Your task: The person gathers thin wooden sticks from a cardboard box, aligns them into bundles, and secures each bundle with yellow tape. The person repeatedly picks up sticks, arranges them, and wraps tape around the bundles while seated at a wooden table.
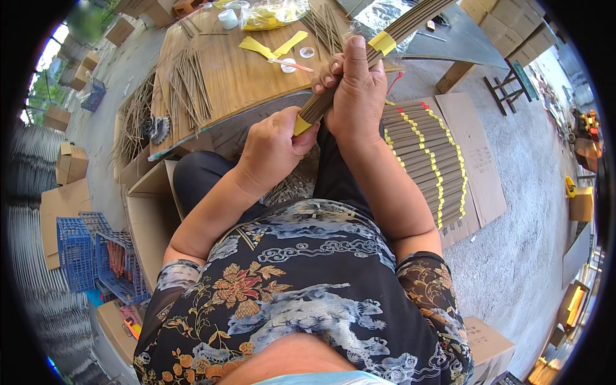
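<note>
A bundle of thin brown incense-like sticks [410,24] slants across both my hands, its far end up to the right. Yellow paper bands wrap it, one [383,43] beyond my right hand and one at the near end. My left hand [273,144] is closed round the near end, by the lower yellow band. Higher up, my right hand [356,90] grips the middle of the bundle, thumb laid along it. Loose sticks [190,86] lie on the wooden table [237,80] ahead. Yellow paper strips [289,43] lie there near a small round lid [288,65].
Many banded bundles [423,154] lie in a row on flat cardboard [478,160] at the right. An open carton [151,218] stands by my left leg, with blue crates [119,266] further left. A dark table [455,48] and a small stool [510,86] are at the far right.
</note>
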### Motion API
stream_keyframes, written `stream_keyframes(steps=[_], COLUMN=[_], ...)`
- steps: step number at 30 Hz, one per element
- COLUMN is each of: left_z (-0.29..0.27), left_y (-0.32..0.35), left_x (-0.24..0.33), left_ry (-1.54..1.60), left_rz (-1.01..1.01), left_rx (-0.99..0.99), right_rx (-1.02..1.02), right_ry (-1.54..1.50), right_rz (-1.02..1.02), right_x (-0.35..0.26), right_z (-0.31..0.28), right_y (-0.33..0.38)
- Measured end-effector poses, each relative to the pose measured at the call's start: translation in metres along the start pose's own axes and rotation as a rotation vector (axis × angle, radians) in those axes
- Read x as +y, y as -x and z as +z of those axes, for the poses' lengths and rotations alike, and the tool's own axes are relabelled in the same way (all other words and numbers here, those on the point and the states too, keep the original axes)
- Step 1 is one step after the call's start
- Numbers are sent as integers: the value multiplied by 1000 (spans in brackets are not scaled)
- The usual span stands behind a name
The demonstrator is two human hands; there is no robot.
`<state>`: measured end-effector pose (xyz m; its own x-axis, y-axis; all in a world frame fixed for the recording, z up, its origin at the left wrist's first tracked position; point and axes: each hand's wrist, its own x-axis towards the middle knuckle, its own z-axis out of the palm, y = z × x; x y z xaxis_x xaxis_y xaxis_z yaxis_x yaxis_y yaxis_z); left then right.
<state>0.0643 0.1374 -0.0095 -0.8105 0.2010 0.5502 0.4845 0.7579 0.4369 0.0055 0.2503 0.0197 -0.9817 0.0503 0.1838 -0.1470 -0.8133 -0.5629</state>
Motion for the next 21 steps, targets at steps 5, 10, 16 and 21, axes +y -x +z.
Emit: stream_keyframes(steps=[5, 10, 16, 21], left_z=[3, 9, 22, 36], left_y=[-3, -3, 2, 3], left_x=[-2, -1, -21, -57], left_ry=[-277, -76, 388, 414], left_rz=[120, -131, -335, -489], left_rx=[40, -164, -280, -368], right_rx=[105, 109, 396, 939], right_ry=[69, 49, 156, 457], right_rz=[-29, -82, -151, -53], right_x=[6, 7, -40, -53], right_z=[-6, -19, -124, -301], right_y=[-4, -14, -23, 30])
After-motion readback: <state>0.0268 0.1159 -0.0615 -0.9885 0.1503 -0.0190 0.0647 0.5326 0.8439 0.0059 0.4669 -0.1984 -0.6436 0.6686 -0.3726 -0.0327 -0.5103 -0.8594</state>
